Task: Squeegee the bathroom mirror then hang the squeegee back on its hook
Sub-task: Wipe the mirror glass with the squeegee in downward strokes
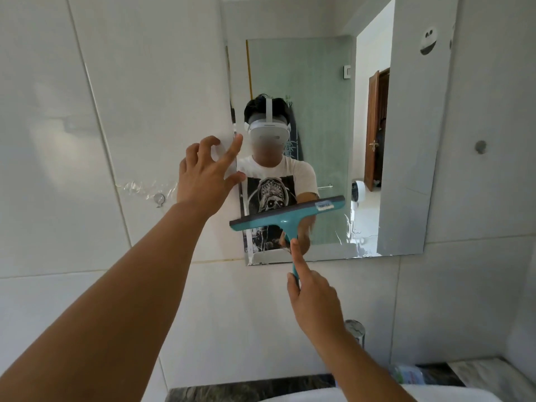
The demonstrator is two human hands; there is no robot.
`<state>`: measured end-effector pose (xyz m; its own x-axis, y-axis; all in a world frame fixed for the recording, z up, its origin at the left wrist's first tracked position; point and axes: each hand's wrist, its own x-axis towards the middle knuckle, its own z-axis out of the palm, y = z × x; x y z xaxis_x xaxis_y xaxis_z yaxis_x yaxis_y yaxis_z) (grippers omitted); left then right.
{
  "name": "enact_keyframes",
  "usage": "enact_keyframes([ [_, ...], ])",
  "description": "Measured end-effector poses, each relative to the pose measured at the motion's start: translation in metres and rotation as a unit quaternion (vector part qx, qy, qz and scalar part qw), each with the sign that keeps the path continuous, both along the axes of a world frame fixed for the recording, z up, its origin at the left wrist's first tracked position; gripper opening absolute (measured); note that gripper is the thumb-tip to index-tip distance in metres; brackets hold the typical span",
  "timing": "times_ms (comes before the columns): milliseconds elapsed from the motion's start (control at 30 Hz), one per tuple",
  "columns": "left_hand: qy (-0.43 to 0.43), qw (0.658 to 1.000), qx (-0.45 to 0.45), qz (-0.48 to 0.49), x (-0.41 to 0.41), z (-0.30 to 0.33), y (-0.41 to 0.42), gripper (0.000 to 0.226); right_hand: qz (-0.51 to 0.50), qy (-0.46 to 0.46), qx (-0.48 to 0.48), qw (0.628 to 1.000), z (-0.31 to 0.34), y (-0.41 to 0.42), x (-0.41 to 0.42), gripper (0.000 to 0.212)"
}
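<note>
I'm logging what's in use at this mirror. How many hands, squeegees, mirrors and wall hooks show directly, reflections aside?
Hands: 2, left hand and right hand
Teal squeegee: 1
Mirror: 1
Wall hook: 1
Total: 5

Quick count from my feed: one mirror [406, 140] on the far wall, one teal squeegee [287, 217], and two hands, the left hand [207, 177] and the right hand [311, 297]. I can make out one small hook [159, 198] on the tiles to the left, one round knob [480, 146] on the right wall, and one chrome tap [356, 329] down near the counter.
</note>
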<state>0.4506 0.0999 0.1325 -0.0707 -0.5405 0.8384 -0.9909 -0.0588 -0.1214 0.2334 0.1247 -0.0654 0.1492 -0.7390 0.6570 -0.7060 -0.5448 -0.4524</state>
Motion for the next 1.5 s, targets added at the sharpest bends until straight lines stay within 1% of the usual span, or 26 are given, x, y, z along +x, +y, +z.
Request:
enact_keyframes([
  [100, 0.023, 1.000, 0.011, 0.017, 0.002, -0.003, -0.004, 0.076, -0.025, 0.097, -0.021, 0.995, 0.007, -0.010, -0.037, 0.070],
  [267, 0.009, 0.999, 0.047, 0.008, 0.011, 0.000, -0.007, 0.078, -0.069, 0.231, -0.068, 0.968, 0.016, -0.029, -0.093, 0.068],
  [400, 0.013, 0.998, 0.057, 0.010, 0.009, -0.001, -0.007, 0.078, -0.084, 0.290, -0.117, 0.946, 0.022, -0.046, -0.140, 0.071],
  [500, 0.018, 0.998, 0.057, 0.003, 0.009, -0.001, -0.007, 0.077, -0.088, 0.318, -0.116, 0.937, 0.028, -0.056, -0.185, 0.074],
  [600, 0.022, 0.998, 0.057, -0.001, 0.009, -0.001, -0.007, 0.076, -0.118, 0.325, -0.105, 0.932, 0.034, -0.060, -0.232, 0.074],
  [667, 0.022, 0.998, 0.056, -0.004, 0.009, -0.001, -0.007, 0.076, -0.148, 0.301, -0.084, 0.938, 0.034, -0.058, -0.263, 0.070],
  [733, 0.023, 0.998, 0.052, -0.003, 0.009, -0.002, -0.006, 0.075, -0.167, 0.264, -0.042, 0.949, 0.029, -0.055, -0.289, 0.066],
  [800, 0.029, 0.998, 0.052, -0.005, 0.008, -0.002, -0.006, 0.075, -0.161, 0.220, 0.013, 0.962, 0.017, -0.053, -0.301, 0.070],
  [900, 0.037, 0.998, 0.052, 0.000, 0.007, -0.002, -0.008, 0.076, -0.128, 0.148, 0.063, 0.979, -0.006, -0.046, -0.287, 0.071],
  [967, 0.040, 0.998, 0.057, 0.004, 0.006, -0.001, -0.008, 0.076, -0.110, 0.071, 0.082, 0.988, -0.022, -0.041, -0.268, 0.067],
  [1033, 0.040, 0.997, 0.059, 0.004, 0.006, -0.001, -0.007, 0.076, -0.100, -0.014, 0.103, 0.989, -0.035, -0.037, -0.246, 0.065],
  [1133, 0.037, 0.998, 0.058, 0.004, 0.006, 0.000, -0.005, 0.075, -0.088, -0.108, 0.128, 0.982, -0.043, -0.029, -0.211, 0.062],
  [1233, 0.037, 0.998, 0.056, 0.002, 0.006, -0.001, -0.006, 0.074, -0.067, -0.195, 0.151, 0.967, -0.039, -0.022, -0.181, 0.058],
  [1500, 0.034, 0.999, 0.041, -0.008, 0.008, -0.003, -0.009, 0.074, -0.024, -0.396, 0.216, 0.892, -0.034, -0.008, -0.100, 0.060],
])
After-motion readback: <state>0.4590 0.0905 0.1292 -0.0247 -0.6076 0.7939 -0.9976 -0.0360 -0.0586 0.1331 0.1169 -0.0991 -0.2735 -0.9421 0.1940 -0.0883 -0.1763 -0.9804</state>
